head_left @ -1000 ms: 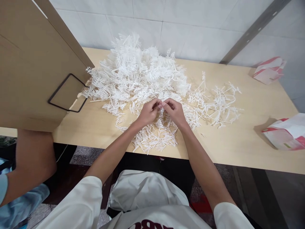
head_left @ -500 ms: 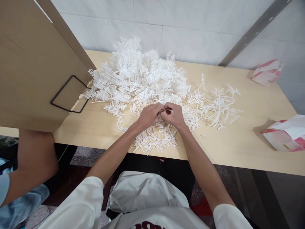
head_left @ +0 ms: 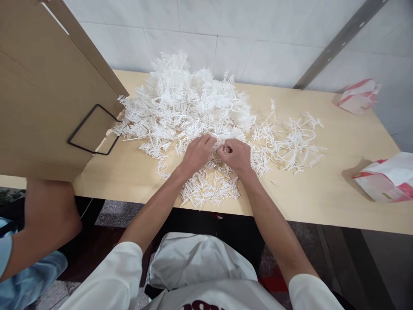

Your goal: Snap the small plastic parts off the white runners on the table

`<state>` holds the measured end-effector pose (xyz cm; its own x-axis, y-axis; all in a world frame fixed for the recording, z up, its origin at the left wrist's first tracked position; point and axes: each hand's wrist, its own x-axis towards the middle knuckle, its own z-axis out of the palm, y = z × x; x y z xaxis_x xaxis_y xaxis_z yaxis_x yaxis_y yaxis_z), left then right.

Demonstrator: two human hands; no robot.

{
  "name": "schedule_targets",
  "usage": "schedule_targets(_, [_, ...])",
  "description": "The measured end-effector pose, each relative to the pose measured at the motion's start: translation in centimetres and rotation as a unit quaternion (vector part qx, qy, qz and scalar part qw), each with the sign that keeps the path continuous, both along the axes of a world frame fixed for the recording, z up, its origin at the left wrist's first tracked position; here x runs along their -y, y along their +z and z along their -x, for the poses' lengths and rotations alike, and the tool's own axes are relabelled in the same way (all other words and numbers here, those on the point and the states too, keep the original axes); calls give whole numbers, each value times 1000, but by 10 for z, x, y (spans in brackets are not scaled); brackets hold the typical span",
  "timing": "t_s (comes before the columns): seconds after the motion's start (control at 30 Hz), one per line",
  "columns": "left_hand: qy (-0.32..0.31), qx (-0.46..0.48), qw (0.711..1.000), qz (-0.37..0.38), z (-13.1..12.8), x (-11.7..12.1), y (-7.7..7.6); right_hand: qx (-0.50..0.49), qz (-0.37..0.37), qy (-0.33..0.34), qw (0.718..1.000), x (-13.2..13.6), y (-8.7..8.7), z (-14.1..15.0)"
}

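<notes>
My left hand [head_left: 197,154] is closed, its fingers bent down over the near edge of a heap of white branched plastic strands [head_left: 190,101]. What its fingertips pinch is hidden behind the hand. Just beside it, a small gap away, my right hand [head_left: 237,156] is curled with thumb and index finger pressed together. A bit of white shows inside that curl, too small to name. Below both hands lie many short loose white sticks [head_left: 209,189], spread toward the table's front edge. Bare branched white stems [head_left: 293,144] lie to the right of my right hand.
A large brown board [head_left: 48,99] with a black wire loop [head_left: 80,129] stands at the left of the wooden table [head_left: 309,193]. Another person's arm [head_left: 48,224] is below it. Two red-and-white paper packets [head_left: 359,97] are at the right. A tiled wall [head_left: 258,47] closes the back.
My hands have parted slightly: the left has moved a little left and up, away from the right. Their fingertips met before, and a gap shows now. The heap looks the same.
</notes>
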<state>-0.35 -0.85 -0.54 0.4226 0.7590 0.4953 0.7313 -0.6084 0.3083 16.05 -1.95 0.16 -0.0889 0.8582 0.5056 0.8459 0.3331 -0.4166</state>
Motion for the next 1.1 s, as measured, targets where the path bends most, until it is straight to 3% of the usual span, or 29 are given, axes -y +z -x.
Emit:
schedule_targets(0.07, [36, 128, 989, 57, 2, -5, -1, -33, 15, -9, 999, -2, -1, 0])
schedule_targets(0.17, [44, 310, 940, 135, 4, -13, -4, -87, -5, 28, 996, -6, -1, -1])
schedule_targets(0.23, [20, 378, 910, 167, 4, -18, -5, -117, -56, 49, 990, -7, 0, -2])
schedule_targets(0.3, [-6, 401, 898, 181, 4, -19, -5, -149, -84, 59, 983, -6, 3, -2])
schedule_targets(0.5, [-64, 351, 922, 148, -2, -12, -1, -229, 88, 134, 960, -2, 9, 5])
schedule_targets(0.63, [-76, 312, 940, 116, -2, -10, 1, -270, 146, 149, 940, -4, 6, 4])
schedule_targets(0.83, [-102, 248, 957, 110, -2, -9, 0, -271, 126, 134, 945, -4, 5, 2])
schedule_targets(1.0, [-85, 128, 981, 115, -2, -2, -2, -124, 76, 91, 985, 1, 2, 10])
schedule_targets(1.1, [-75, 77, 988, 113, -2, -1, -2, -53, 70, 68, 994, 3, 0, 12])
